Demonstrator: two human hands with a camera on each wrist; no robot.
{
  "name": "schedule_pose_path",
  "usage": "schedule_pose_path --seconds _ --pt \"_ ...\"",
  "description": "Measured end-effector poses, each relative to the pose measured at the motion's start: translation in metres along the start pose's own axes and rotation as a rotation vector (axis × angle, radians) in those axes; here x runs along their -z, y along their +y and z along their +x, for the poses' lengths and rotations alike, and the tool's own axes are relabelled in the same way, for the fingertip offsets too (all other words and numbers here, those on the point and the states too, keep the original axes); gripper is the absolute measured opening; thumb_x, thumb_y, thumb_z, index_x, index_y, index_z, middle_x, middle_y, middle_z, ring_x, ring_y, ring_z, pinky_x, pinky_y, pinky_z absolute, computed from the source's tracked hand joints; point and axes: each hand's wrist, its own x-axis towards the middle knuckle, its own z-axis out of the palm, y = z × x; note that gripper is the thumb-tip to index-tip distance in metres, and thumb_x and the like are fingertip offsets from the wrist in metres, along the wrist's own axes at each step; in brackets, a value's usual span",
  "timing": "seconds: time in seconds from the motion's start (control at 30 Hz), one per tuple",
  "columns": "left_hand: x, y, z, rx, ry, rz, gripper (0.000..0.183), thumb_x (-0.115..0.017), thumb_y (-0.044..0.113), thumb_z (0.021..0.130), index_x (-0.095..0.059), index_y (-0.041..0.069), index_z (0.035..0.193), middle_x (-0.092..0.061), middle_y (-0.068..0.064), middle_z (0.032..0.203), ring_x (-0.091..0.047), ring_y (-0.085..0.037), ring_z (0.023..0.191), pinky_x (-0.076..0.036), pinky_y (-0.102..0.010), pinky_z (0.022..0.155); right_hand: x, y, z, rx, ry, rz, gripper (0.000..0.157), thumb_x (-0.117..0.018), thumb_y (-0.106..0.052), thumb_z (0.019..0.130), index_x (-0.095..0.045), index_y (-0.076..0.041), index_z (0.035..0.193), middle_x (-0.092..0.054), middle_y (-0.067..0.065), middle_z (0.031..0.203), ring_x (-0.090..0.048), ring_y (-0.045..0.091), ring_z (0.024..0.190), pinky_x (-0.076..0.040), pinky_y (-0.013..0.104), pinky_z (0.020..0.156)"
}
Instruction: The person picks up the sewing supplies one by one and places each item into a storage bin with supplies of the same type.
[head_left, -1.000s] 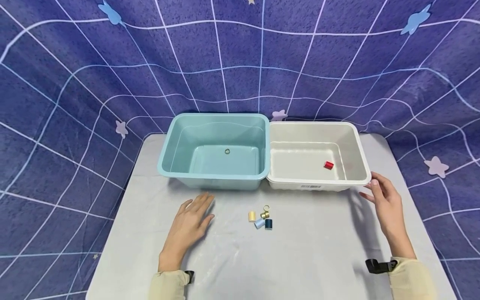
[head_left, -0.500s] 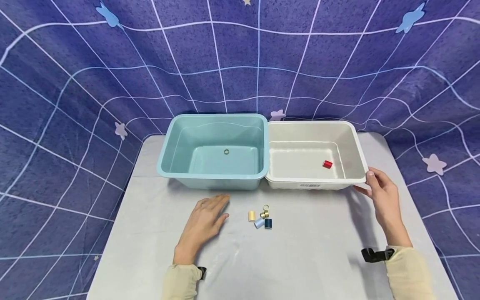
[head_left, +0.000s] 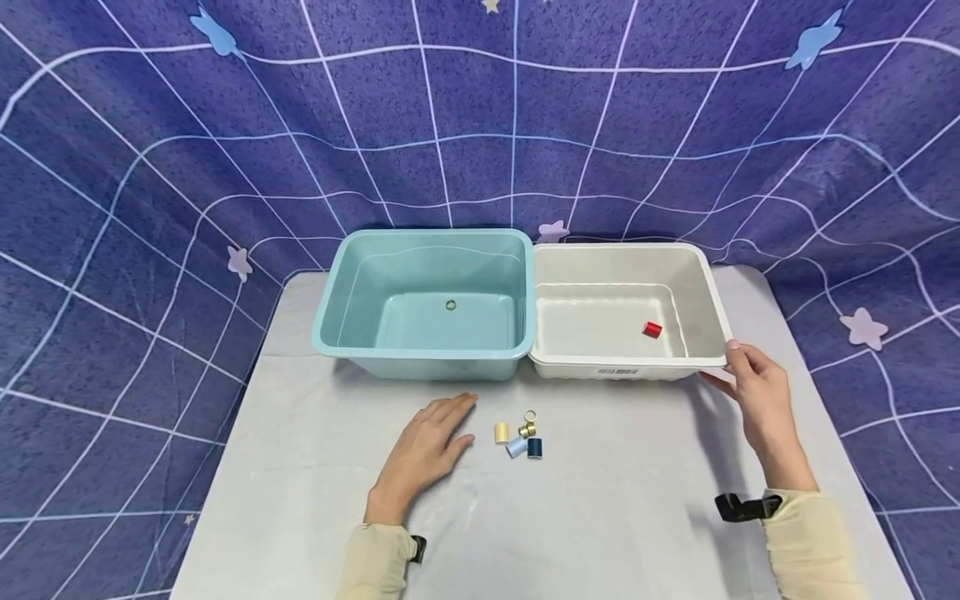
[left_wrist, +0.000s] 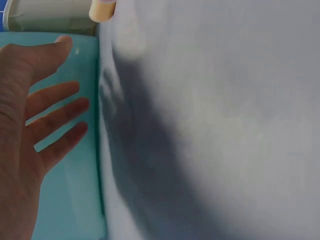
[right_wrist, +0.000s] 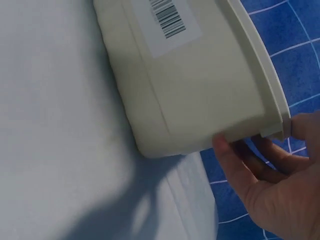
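My right hand point(head_left: 765, 404) grips the front right corner of a white plastic bin point(head_left: 630, 362), thumb at the rim and fingers against the outer wall in the right wrist view. A red thread spool point(head_left: 652, 330) lies inside that bin. Over the table, my left hand point(head_left: 426, 450) reaches with extended fingers, holding nothing. Just right of it sit a yellow spool point(head_left: 501, 432), a light blue spool point(head_left: 517, 447) and a dark blue spool point(head_left: 534, 448). Among them are small gold rings point(head_left: 527, 431). Another ring point(head_left: 451, 305) rests in the teal bin point(head_left: 423, 352).
Both bins stand side by side toward the back of the white-covered table point(head_left: 615, 508), the teal one on the left. A purple-blue curtain point(head_left: 480, 108) with grid lines and stars rises behind and beside the table.
My left hand has moved right, closer to the spools and rings. My right hand has closed its thumb and fingers on the white bin's corner. The small items stay put.
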Motion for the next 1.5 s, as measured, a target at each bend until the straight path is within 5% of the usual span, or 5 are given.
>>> schedule_pose_path --seconds 0.33,0.63,1.5 --pt "-0.019 0.001 0.007 0.092 -0.067 -0.116 0.066 -0.077 0.036 0.095 -0.051 0.023 0.155 -0.06 0.004 0.151 -0.056 -0.018 0.138 -0.046 -0.041 0.117 -0.005 -0.004 0.001 -0.039 0.102 -0.015 0.018 -0.064 -0.019 0.104 -0.075 -0.006 0.097 -0.063 -0.003 0.095 -0.069 0.004 0.085 -0.063 0.026 0.077" --pt "-0.027 0.003 0.008 0.048 -0.034 -0.039 0.062 -0.079 0.04 0.092 -0.059 0.023 0.148 -0.068 0.007 0.13 -0.061 -0.015 0.124 -0.05 -0.039 0.108 -0.006 -0.001 0.0 -0.055 0.156 0.002 0.016 -0.066 -0.017 0.103 -0.075 -0.006 0.096 -0.064 -0.003 0.095 -0.068 0.005 0.085 -0.064 0.027 0.076" --pt "-0.032 0.004 0.014 -0.051 -0.021 0.015 0.046 -0.081 0.043 0.091 -0.071 0.026 0.132 -0.065 0.009 0.12 -0.06 -0.014 0.113 -0.051 -0.037 0.098 -0.01 0.003 0.001 -0.046 0.225 0.012 0.017 -0.066 -0.015 0.102 -0.075 -0.003 0.094 -0.064 -0.001 0.091 -0.067 0.007 0.082 -0.064 0.028 0.072"
